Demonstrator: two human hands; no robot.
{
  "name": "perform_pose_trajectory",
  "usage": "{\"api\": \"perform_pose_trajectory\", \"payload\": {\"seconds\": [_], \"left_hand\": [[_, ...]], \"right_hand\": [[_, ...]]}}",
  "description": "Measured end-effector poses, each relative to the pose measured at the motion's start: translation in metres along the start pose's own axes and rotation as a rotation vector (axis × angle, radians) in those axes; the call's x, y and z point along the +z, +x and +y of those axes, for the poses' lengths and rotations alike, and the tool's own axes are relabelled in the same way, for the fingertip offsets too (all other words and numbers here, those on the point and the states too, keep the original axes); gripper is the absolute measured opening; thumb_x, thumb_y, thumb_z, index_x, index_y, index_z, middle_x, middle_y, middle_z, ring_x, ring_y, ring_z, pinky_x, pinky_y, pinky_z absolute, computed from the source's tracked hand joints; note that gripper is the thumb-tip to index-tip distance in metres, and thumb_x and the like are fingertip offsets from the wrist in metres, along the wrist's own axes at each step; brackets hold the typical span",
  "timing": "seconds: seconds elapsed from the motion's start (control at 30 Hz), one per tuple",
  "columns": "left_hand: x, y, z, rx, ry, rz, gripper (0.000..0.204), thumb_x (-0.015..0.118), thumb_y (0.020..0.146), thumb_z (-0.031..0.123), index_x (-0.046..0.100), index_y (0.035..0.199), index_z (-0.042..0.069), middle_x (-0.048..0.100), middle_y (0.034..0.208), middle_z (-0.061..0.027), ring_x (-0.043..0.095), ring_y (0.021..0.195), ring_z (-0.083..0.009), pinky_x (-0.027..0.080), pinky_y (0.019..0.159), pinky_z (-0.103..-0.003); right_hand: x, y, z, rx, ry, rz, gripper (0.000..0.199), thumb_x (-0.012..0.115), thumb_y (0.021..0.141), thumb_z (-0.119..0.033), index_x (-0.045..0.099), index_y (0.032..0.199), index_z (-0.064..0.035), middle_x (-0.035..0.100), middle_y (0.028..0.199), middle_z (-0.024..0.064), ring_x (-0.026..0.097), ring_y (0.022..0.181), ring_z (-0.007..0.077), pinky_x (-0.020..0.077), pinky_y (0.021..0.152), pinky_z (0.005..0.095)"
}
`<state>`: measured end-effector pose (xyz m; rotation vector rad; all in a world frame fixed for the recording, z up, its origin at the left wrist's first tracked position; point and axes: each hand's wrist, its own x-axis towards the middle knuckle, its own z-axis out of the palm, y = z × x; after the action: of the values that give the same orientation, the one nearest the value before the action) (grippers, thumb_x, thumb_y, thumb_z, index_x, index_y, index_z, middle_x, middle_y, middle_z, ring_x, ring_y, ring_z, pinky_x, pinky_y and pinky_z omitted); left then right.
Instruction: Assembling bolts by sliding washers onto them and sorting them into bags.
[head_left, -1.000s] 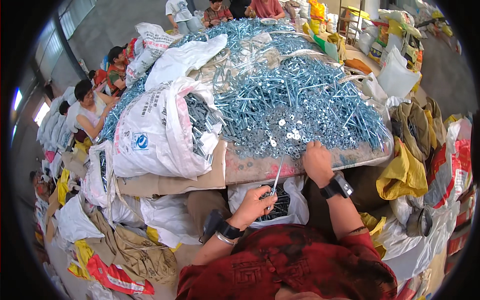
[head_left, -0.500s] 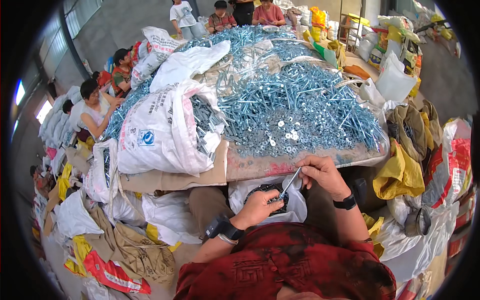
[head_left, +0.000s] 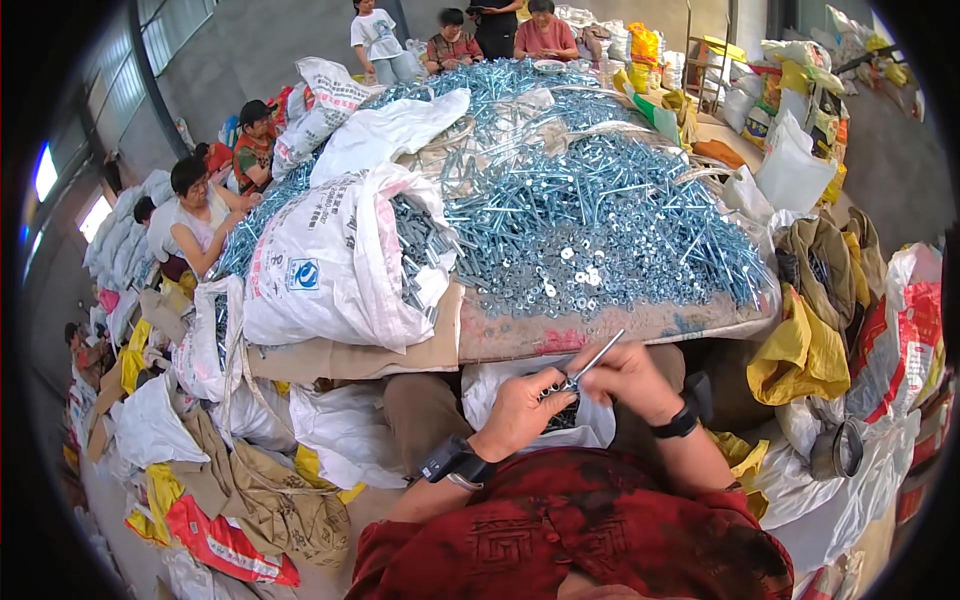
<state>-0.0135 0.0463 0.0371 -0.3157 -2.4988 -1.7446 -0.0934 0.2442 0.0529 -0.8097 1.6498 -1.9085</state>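
My left hand (head_left: 522,410) is closed in a pinch at the lower end of a long silvery bolt (head_left: 604,352), where small metal pieces, apparently nuts or washers, show at the fingertips. My right hand (head_left: 632,382) has its fingers curled against the same bolt near that end, partly hiding it. The bolt's free end points up and to the right. Below both hands, between my knees, an open white bag (head_left: 480,392) holds dark metal pieces. Just beyond lies a heap of long bolts (head_left: 560,200), with loose washers and nuts (head_left: 585,272) along its near side.
A white woven sack (head_left: 330,265) of metal sleeves lies on the table's left. The stained table edge (head_left: 540,335) is in front of me. Yellow bags (head_left: 800,350) and a metal cup (head_left: 836,450) are at right. Several people work around the heap.
My right hand has slid down the bolt from its upper end toward my left fingers, leaving the upper end bare. The view has shifted slightly.
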Motion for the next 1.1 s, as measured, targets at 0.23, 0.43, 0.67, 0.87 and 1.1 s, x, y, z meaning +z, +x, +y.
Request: {"api": "perform_pose_trajectory", "payload": {"seconds": [0.23,0.43,0.67,0.87,1.1], "left_hand": [[0.016,0.001,-0.012,0.263,0.049,0.038,0.021,0.071,0.086,0.011,0.065,0.103,0.002,0.067,0.081,-0.0164,0.065,0.07,-0.025,0.051,0.067,-0.034],[-0.023,0.004,-0.005,-0.17,-0.179,0.492,0.016,0.07,0.087,0.011,0.065,0.097,-0.001,0.059,0.071,-0.0044,0.052,0.071,-0.0087,0.047,0.066,-0.029],[-0.006,-0.002,0.001,0.057,-0.115,0.315,0.019,0.073,0.089,0.015,0.066,0.098,0.0,0.061,0.073,-0.0011,0.05,0.074,-0.0052,0.046,0.067,-0.027],[-0.011,-0.002,-0.003,-0.054,-0.105,0.196,0.015,0.073,0.088,0.011,0.063,0.089,0.0,0.057,0.07,0.0017,0.047,0.068,-0.0041,0.041,0.06,-0.025],[0.0,-0.012,0.0,0.142,0.185,0.197,0.017,0.076,0.083,0.012,0.062,0.084,0.001,0.055,0.069,-0.0108,0.052,0.06,-0.0118,0.044,0.056,-0.032]], "right_hand": [[0.032,0.029,0.026,-0.221,-0.036,0.025,0.039,0.066,0.094,-0.034,0.066,0.114,-0.0003,0.064,0.11,0.0086,0.061,0.1,0.0153,0.0488,0.088,0.0309],[0.046,0.02,0.007,-0.41,-0.139,0.06,0.079,0.042,0.095,-0.067,0.066,0.117,0.005,0.061,0.129,0.0154,0.057,0.118,0.0267,0.0386,0.105,0.0402],[0.049,0.028,0.011,-0.289,0.147,0.2,0.06,0.048,0.1,-0.05,0.06,0.124,0.0038,0.064,0.119,0.0149,0.059,0.112,0.0219,0.0431,0.1,0.0376],[0.02,0.014,0.017,-0.167,-0.002,0.311,0.038,0.053,0.102,-0.03,0.062,0.115,0.004,0.067,0.099,0.0078,0.062,0.095,0.0144,0.0494,0.085,0.0308],[0.037,0.012,-0.014,-0.303,-0.809,0.397,0.029,0.064,0.093,-0.031,0.063,0.082,-0.0047,0.054,0.06,0.0179,0.056,0.054,0.0358,0.0407,0.05,0.0427]]}}
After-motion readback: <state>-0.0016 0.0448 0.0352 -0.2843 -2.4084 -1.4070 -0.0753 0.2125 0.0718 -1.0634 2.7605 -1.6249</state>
